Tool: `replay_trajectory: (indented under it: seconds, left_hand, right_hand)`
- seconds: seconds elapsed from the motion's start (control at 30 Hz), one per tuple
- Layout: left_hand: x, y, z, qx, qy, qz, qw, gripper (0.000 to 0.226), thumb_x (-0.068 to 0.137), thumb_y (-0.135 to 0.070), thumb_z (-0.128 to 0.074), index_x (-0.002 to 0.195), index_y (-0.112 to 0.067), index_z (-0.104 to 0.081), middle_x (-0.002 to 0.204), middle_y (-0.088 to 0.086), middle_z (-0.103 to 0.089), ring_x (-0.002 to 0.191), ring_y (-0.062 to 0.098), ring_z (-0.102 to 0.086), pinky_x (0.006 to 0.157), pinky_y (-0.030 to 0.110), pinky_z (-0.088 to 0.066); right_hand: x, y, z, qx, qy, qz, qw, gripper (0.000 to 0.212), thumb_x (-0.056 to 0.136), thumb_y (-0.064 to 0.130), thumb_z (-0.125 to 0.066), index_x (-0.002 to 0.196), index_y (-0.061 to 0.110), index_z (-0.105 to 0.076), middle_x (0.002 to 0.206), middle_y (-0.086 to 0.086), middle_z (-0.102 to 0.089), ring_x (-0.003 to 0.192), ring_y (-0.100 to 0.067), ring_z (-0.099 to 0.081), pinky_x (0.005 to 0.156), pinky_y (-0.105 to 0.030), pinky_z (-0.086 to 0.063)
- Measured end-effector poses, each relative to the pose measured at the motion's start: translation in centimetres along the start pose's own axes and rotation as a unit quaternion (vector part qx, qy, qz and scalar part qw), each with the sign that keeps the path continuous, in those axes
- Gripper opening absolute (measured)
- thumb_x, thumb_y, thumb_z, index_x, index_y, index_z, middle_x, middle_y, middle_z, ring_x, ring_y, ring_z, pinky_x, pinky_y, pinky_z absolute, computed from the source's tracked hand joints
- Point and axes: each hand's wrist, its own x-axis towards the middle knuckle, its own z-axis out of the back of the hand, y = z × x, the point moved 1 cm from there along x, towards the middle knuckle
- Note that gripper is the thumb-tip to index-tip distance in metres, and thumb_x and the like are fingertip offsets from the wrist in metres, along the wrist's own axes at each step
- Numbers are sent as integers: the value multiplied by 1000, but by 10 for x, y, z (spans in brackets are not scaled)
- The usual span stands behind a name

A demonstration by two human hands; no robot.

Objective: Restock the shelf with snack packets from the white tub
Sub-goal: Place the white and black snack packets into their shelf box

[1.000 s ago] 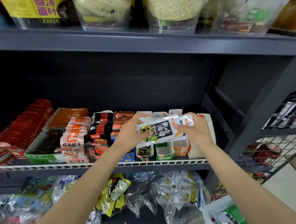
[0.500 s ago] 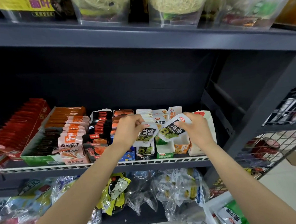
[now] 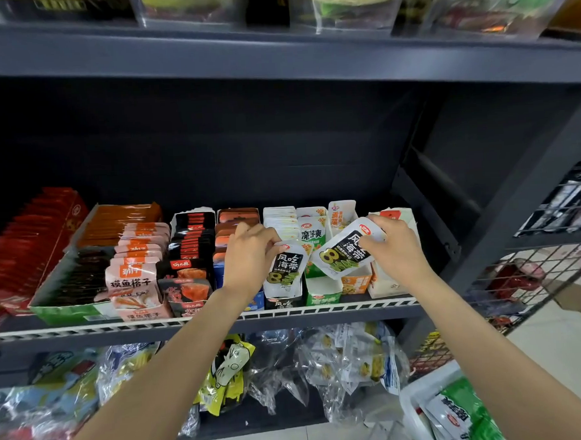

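Two white-and-black seaweed snack packets are over the middle shelf [image 3: 321, 310]. My left hand [image 3: 250, 255] pinches the top of one packet [image 3: 286, 268], which stands upright in the front of its black-and-white display box [image 3: 283, 302]. My right hand [image 3: 393, 248] grips the other packet [image 3: 346, 252], tilted above the green box [image 3: 321, 294] to the right. The white tub [image 3: 422, 391] sits at the bottom right with green-and-white packets [image 3: 460, 412] inside.
Rows of snack boxes fill the shelf: red packets [image 3: 24, 244] far left, orange and pink ones [image 3: 133, 261], black ones [image 3: 190, 252]. Bagged noodles line the upper shelf [image 3: 274, 59]. Loose clear bags [image 3: 350, 361] lie on the lower shelf. A wire rack [image 3: 547, 273] stands right.
The stack that both hands held together has split. My left hand lowered one packet upright into the box, while my right hand keeps the other tilted beside it.
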Motion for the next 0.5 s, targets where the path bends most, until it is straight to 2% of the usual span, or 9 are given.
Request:
replay_trajectory:
  seconds: [0.1,0.2,0.3,0.4,0.5]
  left_hand:
    - [2,3,-2,18,30,-9,999,21,86,-35,-63,88,-15,-68,82,-2,-63,93,23,-45,78,33,-34]
    - [8,5,3,-43,8,23,999,18,85,-34,-65,87,-16,-67,79,-3,-62,94,20,-44,80,35,-36]
    - [6,7,5,-72,-14,40,997,16,84,-33,-67,84,-17,-67,73,-10,-56,92,17,-42,80,33,-34]
    - [-2,9,-1,-12,45,19,999,20,85,-38,-64,89,-18,-67,80,-9,-61,96,18,-43,80,31,-28]
    - [-7,16,-6,103,66,-9,992,22,89,-30,-61,109,-20,-63,95,-2,-67,105,23,-45,87,35,-30]
  right_hand:
    - [0,0,-2,6,20,13,1000,21,88,7,-56,108,9,-63,99,-3,-66,91,-11,-59,66,-26,-49]
    - [1,2,-1,17,22,15,999,20,88,5,-55,104,9,-65,94,-3,-66,88,-14,-61,72,-36,-51]
    - [4,2,2,10,18,26,999,14,87,4,-55,93,12,-64,91,-4,-67,89,-15,-62,67,-33,-50]
    - [5,3,4,16,18,29,999,13,86,4,-55,87,17,-61,88,0,-66,82,-8,-61,60,-23,-46]
    - [5,3,4,26,17,32,999,14,85,4,-59,85,18,-62,81,7,-65,76,-1,-60,56,-18,-44]
